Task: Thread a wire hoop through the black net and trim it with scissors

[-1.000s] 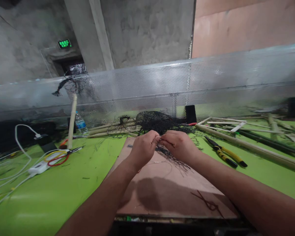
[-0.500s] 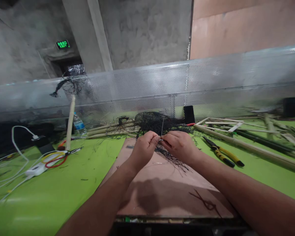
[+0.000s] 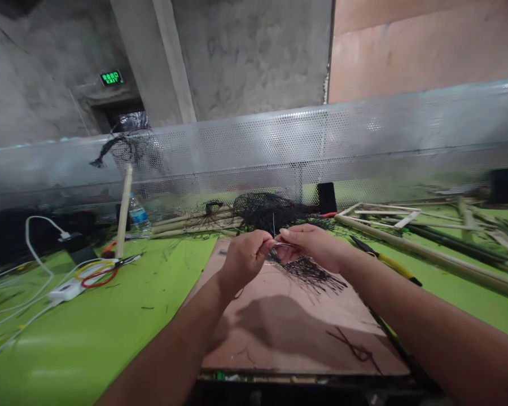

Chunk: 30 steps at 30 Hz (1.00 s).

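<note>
Over the pinkish board, both my hands meet at the fingertips. My left hand is closed in a pinch with thumb and forefinger on a thin silvery wire. From the other side my right hand grips the same wire, its thumb raised along the top. A thin pale length stands up between the hands. Just beneath and behind them a bundle of black fibrous strands fans out over the board, and a larger black tangle lies farther back.
Yellow-handled pliers lie right of the board, partly behind my forearm. Bamboo poles and a frame of strips fill the right side. At left are a power strip, red-and-yellow-handled pliers, a bottle and an upright bamboo stick.
My right hand has turned and its fingers have loosened, showing more of the silvery wire. The black strands under it have shifted right. My left hand has dipped slightly.
</note>
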Motion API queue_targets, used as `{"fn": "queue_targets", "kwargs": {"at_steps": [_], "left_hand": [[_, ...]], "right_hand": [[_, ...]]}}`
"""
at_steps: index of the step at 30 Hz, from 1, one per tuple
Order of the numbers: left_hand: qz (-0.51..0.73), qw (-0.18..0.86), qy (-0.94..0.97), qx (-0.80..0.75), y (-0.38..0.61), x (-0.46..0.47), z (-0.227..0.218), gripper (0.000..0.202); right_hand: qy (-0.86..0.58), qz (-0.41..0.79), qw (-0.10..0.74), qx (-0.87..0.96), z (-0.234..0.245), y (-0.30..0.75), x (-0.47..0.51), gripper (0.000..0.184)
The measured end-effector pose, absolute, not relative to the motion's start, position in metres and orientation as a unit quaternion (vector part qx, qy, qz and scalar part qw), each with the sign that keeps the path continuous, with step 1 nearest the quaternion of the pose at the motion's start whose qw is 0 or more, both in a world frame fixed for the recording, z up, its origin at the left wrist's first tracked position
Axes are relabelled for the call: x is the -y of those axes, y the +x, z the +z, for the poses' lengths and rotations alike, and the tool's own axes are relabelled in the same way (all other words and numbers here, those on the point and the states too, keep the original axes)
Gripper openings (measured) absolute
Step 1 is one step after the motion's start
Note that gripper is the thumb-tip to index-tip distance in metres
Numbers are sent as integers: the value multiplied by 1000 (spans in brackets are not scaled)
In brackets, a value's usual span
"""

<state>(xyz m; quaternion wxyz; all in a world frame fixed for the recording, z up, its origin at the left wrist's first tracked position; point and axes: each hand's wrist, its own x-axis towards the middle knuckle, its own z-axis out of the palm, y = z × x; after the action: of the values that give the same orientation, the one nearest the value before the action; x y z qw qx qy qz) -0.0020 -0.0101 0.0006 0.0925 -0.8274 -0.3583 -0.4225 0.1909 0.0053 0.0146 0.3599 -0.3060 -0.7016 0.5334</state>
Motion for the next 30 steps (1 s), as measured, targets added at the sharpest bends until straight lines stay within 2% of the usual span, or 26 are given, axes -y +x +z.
{"fn": "queue_targets", "kwargs": {"at_steps": [4,7,13,19,21,26,30], "left_hand": [[-405,112,-848,323,0,10,-2,36],[-423,109,-835,334,0,10,-2,33],[-440,94,-807,383,0,10,-1,33],[-434,109,-807,385,-1,7,-4,33],[-433,106,-810,381,-2,6,-4,32],[-439,98,-806,385,-2,6,-2,32],[-444,96,-803,387,-2,7,-2,30]], "right_hand": [[-269,621,345,650,13,193,-7,23],[-259,626,375,633,13,193,-9,23],[-252,575,411,661,16,190,-6,25],[-323,370,366,791,7,184,-4,14],[-322,370,373,788,4,182,-5,16],[-253,474,401,742,2,178,-7,15],[-272,409,449,746,1,176,-6,9]]}}
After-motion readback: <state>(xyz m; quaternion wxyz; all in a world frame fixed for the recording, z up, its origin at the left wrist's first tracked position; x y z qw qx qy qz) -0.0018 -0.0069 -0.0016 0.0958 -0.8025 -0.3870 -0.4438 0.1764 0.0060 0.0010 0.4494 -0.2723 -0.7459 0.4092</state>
